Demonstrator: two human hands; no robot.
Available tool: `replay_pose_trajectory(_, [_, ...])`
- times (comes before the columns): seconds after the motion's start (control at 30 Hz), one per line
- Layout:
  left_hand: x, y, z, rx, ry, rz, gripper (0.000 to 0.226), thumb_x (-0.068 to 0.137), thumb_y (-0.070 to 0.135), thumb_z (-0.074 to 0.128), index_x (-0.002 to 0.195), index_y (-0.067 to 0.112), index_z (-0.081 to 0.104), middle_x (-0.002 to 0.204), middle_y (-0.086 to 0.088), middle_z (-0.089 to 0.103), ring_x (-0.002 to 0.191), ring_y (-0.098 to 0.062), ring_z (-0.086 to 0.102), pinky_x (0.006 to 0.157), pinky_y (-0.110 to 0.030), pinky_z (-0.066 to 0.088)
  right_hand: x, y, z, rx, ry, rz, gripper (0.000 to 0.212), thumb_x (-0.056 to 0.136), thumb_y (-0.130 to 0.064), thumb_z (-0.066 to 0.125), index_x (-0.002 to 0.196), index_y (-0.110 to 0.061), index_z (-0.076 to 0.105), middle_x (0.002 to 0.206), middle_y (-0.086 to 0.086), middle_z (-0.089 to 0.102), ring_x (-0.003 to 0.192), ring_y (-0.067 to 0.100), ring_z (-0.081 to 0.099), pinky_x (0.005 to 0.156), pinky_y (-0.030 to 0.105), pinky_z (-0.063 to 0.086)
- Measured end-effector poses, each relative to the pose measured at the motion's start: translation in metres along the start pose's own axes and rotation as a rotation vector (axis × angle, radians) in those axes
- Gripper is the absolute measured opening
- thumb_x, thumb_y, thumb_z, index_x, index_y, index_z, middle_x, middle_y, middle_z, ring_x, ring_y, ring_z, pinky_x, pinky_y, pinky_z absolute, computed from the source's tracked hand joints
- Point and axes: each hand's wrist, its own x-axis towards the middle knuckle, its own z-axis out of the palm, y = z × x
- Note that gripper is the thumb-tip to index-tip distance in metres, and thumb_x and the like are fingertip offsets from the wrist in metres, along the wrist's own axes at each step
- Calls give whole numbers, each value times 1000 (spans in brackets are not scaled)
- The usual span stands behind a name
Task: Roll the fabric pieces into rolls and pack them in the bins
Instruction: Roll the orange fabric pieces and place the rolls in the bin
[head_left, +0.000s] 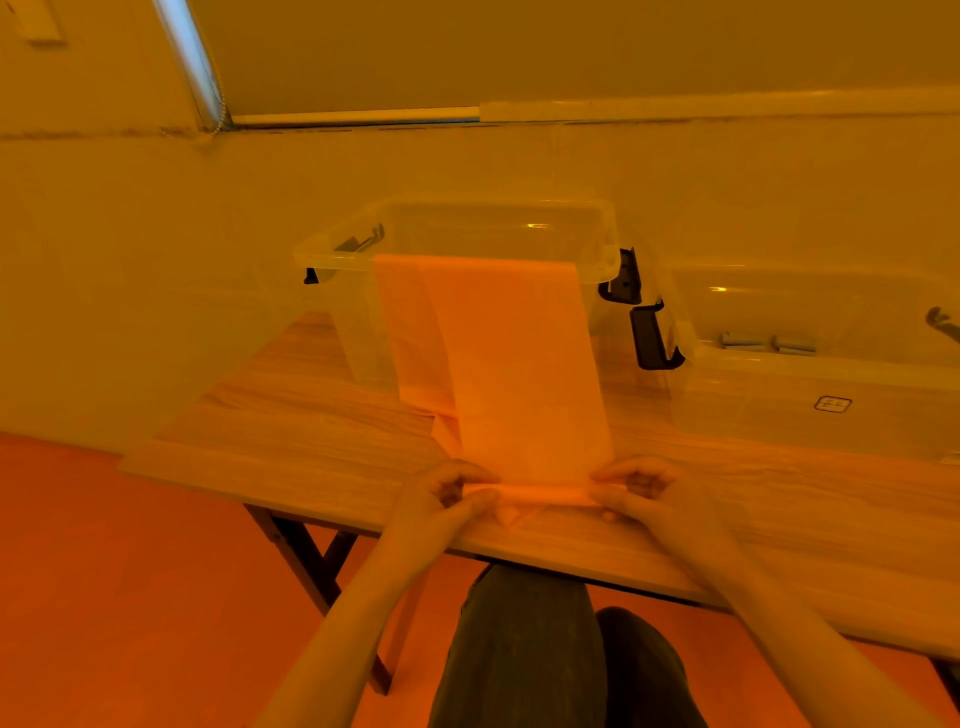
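Note:
A long orange fabric strip (498, 364) hangs over the front rim of a clear plastic bin (467, 234) and runs down onto the wooden table (291, 441) towards me. Its near end is curled into a thin starting roll near the table's front edge. My left hand (447, 493) pinches the left end of that roll. My right hand (639, 488) pinches the right end. A second clear bin (810, 364) stands at the right with two small grey rolls (769, 343) inside.
Both bins have black latch handles (649, 338) on their sides. A pale wall rises right behind the table, with a window blind above. The table's folding legs (317, 571) and an orange floor lie below; my dark trouser legs (524, 649) are under the front edge.

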Motion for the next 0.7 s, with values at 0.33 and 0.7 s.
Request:
replay_pose_trajectory(0.33, [-3, 2, 2, -13, 9, -36, 23, 75, 10, 77, 85, 29, 70, 86, 13, 69, 82, -4, 63, 72, -21, 48, -3, -4, 0, 14, -3, -7, 25, 65, -23, 74, 89, -16, 71, 85, -1, 72, 75, 12, 68, 63, 19, 54])
replay_pose_trajectory(0.7, [-2, 9, 1, -56, 36, -4, 25, 79, 9, 73, 81, 33, 71, 89, 9, 71, 87, -8, 66, 76, -22, 52, -3, -6, 1, -2, 36, -16, 12, 79, -13, 70, 90, -16, 70, 88, 0, 70, 69, 10, 68, 62, 16, 53])
